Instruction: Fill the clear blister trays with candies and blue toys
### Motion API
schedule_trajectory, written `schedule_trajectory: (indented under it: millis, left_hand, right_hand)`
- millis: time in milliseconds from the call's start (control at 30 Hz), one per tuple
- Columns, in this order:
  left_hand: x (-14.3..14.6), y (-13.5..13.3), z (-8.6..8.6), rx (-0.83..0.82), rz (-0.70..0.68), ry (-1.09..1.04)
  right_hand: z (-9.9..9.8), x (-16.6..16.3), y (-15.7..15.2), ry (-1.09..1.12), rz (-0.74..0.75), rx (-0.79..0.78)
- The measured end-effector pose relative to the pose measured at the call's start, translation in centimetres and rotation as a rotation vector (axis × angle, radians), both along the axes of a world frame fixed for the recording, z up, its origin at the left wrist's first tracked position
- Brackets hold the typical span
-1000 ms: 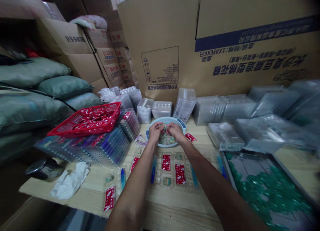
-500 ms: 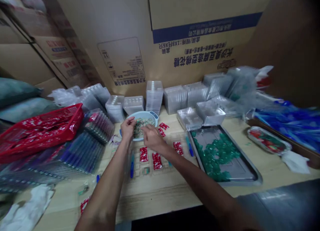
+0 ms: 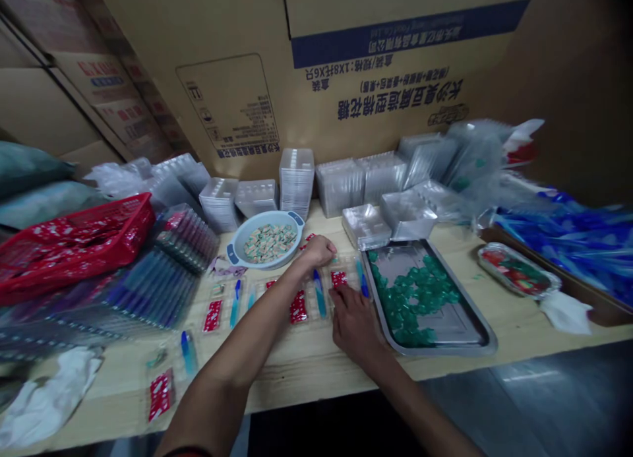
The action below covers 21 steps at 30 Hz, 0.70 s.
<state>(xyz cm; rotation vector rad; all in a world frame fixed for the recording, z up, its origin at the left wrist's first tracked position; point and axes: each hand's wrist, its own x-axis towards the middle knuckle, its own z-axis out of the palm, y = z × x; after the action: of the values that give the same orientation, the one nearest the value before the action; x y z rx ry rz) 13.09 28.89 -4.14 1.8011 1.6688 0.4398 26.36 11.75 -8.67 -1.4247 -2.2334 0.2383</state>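
My left hand (image 3: pixel 316 251) sits in a loose curl just right of the pale blue bowl (image 3: pixel 264 214), over the top edge of a clear plastic blister tray (image 3: pixel 309 312). Whether it holds something small, I cannot tell. The bowl is full of small green-and-white packets (image 3: pixel 270 243). My right hand (image 3: pixel 352 318) rests with its fingers apart on the tray's near right part, close to a metal tray (image 3: pixel 445 335). Red packets (image 3: pixel 298 306) and slim blue pieces (image 3: pixel 319 293) lie in the blister cavities.
Green pieces (image 3: pixel 415 299) fill part of the metal tray. Stacks of clear trays (image 3: pixel 297 183) line the back of the wooden table (image 3: pixel 297 384), before a cardboard box (image 3: pixel 395 81). A red basket (image 3: pixel 79 246) stands at left; a foil tray (image 3: pixel 517 270) at right.
Both hands have left the bowl, which now shows uncovered. My left hand moved right onto the blister tray; my right hand moved down and right. The view shifted slightly.
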Motion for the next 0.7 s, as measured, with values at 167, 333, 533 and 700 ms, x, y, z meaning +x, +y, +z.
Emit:
schedule_trajectory:
  millis: [167,333,533,700]
  left_hand:
    - [0.5,0.3,0.2,0.047,-0.127,0.199]
    - [0.9,-0.1,-0.2,0.145,-0.225,0.311]
    - [0.0,-1.3,-0.8,0.253,-0.245,0.344]
    - [-1.0,-3.0,-0.8,0.278,-0.301,0.325]
  right_hand:
    - [0.3,0.2,-0.1,0.008,0.024,-0.063]
    - [0.6,0.4,-0.2,0.005,0.03,-0.076]
    - [0.9,0.4,-0.3,0.032,0.035,-0.077]
    - [0.8,0.4,-0.3,0.035,0.042,-0.075]
